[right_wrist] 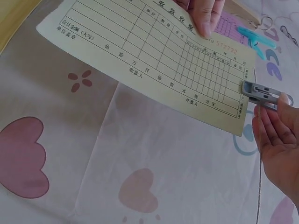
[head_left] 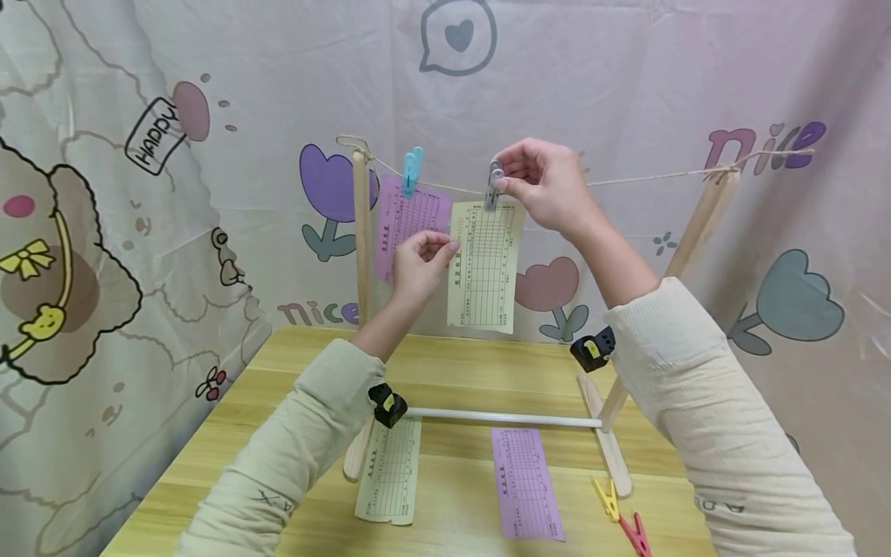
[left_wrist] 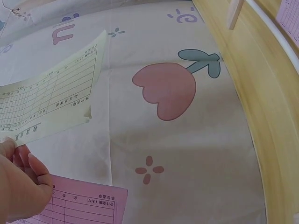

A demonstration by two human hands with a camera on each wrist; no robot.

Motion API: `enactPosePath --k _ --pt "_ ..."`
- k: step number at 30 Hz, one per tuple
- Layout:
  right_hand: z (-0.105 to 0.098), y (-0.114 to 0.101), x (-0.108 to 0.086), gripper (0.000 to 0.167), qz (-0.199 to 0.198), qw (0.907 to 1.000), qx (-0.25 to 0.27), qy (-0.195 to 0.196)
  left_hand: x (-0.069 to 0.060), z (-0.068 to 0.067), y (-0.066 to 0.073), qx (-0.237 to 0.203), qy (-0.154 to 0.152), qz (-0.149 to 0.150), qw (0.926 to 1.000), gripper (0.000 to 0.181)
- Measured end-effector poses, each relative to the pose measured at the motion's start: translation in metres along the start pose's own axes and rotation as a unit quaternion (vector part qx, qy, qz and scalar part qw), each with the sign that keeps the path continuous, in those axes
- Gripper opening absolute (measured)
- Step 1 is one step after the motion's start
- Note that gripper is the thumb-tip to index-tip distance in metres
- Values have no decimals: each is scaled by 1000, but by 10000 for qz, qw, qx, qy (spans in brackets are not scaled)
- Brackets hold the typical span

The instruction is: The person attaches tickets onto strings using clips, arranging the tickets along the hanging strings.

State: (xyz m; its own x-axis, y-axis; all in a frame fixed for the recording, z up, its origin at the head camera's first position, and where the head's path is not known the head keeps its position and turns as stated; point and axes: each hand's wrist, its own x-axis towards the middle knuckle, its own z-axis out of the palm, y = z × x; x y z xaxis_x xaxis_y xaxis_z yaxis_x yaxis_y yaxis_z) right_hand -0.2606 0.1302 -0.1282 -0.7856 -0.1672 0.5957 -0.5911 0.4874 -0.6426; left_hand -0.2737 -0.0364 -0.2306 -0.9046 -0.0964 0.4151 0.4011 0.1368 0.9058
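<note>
A pale yellow receipt slip (head_left: 485, 271) hangs upright at the string (head_left: 647, 178). My left hand (head_left: 420, 267) pinches its left edge between thumb and fingers. At the slip's top edge, my right hand (head_left: 546, 186) pinches a grey clothespin (head_left: 493, 189); in the right wrist view, the jaws of this clothespin (right_wrist: 261, 92) sit over the end of the slip. Left of it, a purple slip (head_left: 428, 213) hangs from the string under a light blue clothespin (head_left: 412, 170). My left hand covers part of that purple slip in the head view.
Wooden posts (head_left: 363, 232) hold up the string, with a white rod (head_left: 501, 418) low between them. On the wooden table (head_left: 313, 363) lie another yellow slip (head_left: 390, 480), another purple slip (head_left: 527, 483), a yellow clothespin (head_left: 607, 501) and a red clothespin (head_left: 635, 535). A printed cloth (head_left: 278, 93) hangs behind.
</note>
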Motion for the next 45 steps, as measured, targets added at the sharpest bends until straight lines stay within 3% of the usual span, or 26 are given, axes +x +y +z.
enactPosePath --k 8,15,23,33,37,45 --pt "2 -1 -2 23 -150 9984 -490 -232 2 1 0 5 -23 5 10000 19" --pt "4 -1 -4 35 -253 9958 -792 -390 3 2 -1 -17 -32 37 10000 18" --pt "3 1 -6 40 -432 9910 -1144 -552 2 0 -6 251 -43 -52 9997 22" --pt "0 2 -9 43 -745 9851 -1450 -544 -9 -6 -25 756 73 424 9962 24" --pt "-1 5 -11 44 -958 9835 -1515 -247 -14 -8 -34 773 248 531 9953 24" --pt "-5 17 -21 37 -1787 9711 -1193 1041 -22 -13 -42 800 341 688 9938 19"
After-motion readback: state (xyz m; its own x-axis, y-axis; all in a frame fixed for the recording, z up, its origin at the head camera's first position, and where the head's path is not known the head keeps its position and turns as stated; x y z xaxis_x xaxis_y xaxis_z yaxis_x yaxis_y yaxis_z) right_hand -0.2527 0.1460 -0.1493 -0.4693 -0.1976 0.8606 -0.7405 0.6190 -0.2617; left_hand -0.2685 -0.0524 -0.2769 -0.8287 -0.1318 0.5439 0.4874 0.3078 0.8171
